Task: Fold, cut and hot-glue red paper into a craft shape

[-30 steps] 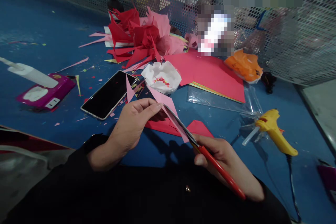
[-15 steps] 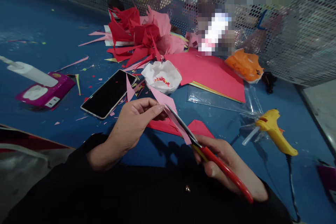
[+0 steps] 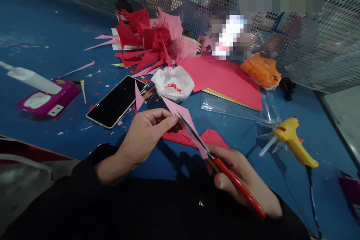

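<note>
My left hand [image 3: 142,137] pinches a pink paper piece [image 3: 180,114] above the blue table [image 3: 42,18]. Red-handled scissors [image 3: 225,172] are gripped in my right hand [image 3: 247,182], and their blades lie along the pink paper's edge. A red paper sheet [image 3: 210,137] lies flat on the table under both hands.
A black phone [image 3: 116,101] lies left of my hands, a white crumpled tissue [image 3: 173,82] behind them. A yellow glue gun [image 3: 294,140] rests at right. Red and pink paper scraps [image 3: 149,39], a red sheet stack [image 3: 225,77], a purple wipes pack [image 3: 46,99] and mesh fencing [image 3: 323,45] surround.
The scissors' blades have shifted slightly along the pink paper while my right hand worked the handles. My left hand keeps its pinch almost in place.
</note>
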A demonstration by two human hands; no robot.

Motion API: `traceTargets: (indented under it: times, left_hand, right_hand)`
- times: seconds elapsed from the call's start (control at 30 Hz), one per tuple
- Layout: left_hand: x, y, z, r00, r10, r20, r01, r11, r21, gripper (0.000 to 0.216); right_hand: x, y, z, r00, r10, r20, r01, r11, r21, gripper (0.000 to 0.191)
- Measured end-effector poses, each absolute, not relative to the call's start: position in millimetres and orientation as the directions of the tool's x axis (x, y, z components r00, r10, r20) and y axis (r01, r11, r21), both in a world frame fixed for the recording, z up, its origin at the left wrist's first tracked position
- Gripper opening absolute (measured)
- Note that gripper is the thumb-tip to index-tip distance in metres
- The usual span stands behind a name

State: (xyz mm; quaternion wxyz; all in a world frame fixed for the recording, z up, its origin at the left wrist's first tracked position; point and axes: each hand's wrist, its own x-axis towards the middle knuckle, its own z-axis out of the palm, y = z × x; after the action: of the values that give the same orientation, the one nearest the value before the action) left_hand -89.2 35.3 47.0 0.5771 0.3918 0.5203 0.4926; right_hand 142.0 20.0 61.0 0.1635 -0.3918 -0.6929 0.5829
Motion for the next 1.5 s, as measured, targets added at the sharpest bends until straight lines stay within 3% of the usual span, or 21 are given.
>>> traceTargets:
  times: [0.7, 1.2, 1.5]
  left_hand:
    - [-89.4, 36.4, 44.5, -0.042, 0.978, -0.204, -0.164, 0.194, 0.967, 0.016]
    - [-91.1, 39.6, 42.8, -0.06, 0.983, -0.172, -0.261, 0.151, 0.953, 0.02]
    - [-93.5, 39.0, 43.7, -0.112, 0.98, -0.165, -0.214, 0.139, 0.967, 0.014]
  right_hand:
    - [138.8, 13.9, 53.3, -0.571, 0.766, -0.296, 0.352, -0.098, -0.931, 0.056]
    - [140.6, 15.7, 51.9, -0.588, 0.76, -0.276, 0.37, -0.05, -0.928, 0.047]
    - [142.8, 15.5, 53.1, -0.591, 0.771, -0.236, 0.41, 0.036, -0.911, 0.057]
